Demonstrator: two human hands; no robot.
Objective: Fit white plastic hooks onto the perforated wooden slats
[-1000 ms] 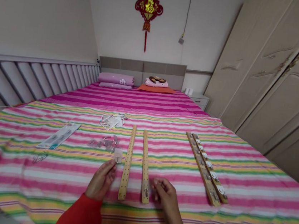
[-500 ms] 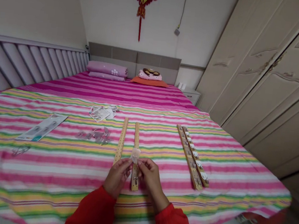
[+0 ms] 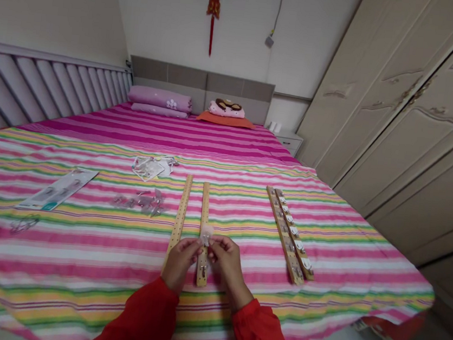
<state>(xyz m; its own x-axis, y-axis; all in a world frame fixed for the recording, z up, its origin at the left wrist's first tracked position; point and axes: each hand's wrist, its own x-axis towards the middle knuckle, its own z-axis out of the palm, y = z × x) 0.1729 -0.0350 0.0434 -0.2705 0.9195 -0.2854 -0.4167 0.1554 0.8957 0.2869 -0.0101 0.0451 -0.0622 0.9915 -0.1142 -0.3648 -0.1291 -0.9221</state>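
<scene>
Together, left hand (image 3: 180,260) and right hand (image 3: 227,262) fingers pinch a small clear hook (image 3: 206,235) above the wooden strip (image 3: 205,218).

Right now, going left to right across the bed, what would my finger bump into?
Flat card packet, loose clear hooks, bare wooden strip, small hook pinched by left hand and right hand, two strips with hooks.

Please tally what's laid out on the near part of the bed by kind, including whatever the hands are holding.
2 middle wooden strips
2 right wooden strips, lined with hooks
1 printed card pack
1 clear hook, pinched by left hand and right hand
Total: 6. The loose clear pieces are too blurred to count.
</scene>
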